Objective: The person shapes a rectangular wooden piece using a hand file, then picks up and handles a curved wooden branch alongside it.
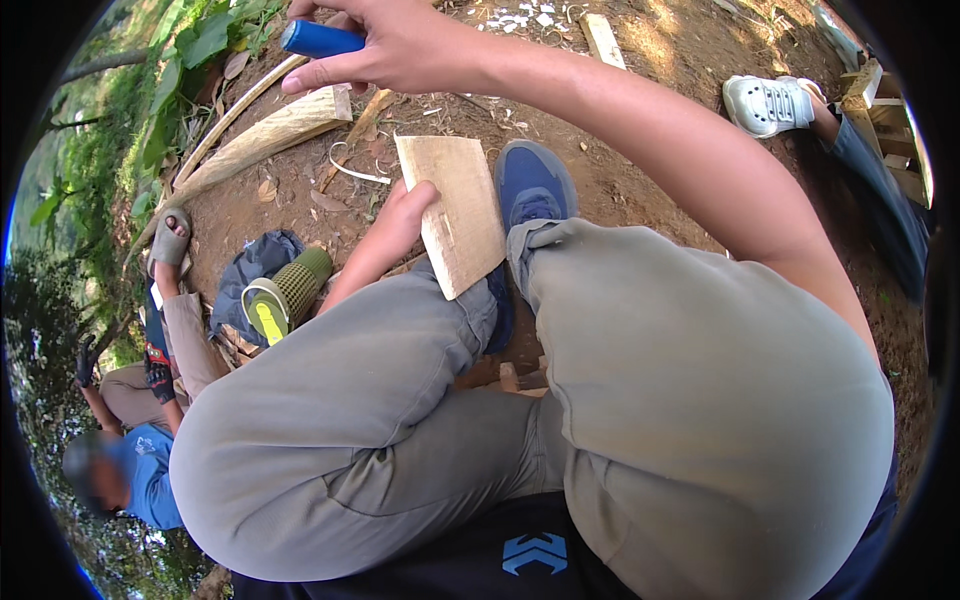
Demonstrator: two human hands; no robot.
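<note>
A flat, pale wooden board (458, 215) is tilted upright between my knees, its lower end by my left shin. My left hand (398, 218) grips its left edge, thumb over the face and the other fingers hidden behind. My right arm reaches across to the upper left. There my right hand (365, 55) holds a blue handle (322, 40) between thumb and fingers, well apart from the board. Whatever tool the handle belongs to is cut off or hidden, so its kind cannot be made out.
A split log (265, 135) lies on the dirt at upper left, near wood shavings. A green clog (285, 290) rests by a dark bag (250, 265). One co-worker (150, 470) sits at left. Another person's white shoe (768, 105) is at upper right, near stacked wood (885, 120).
</note>
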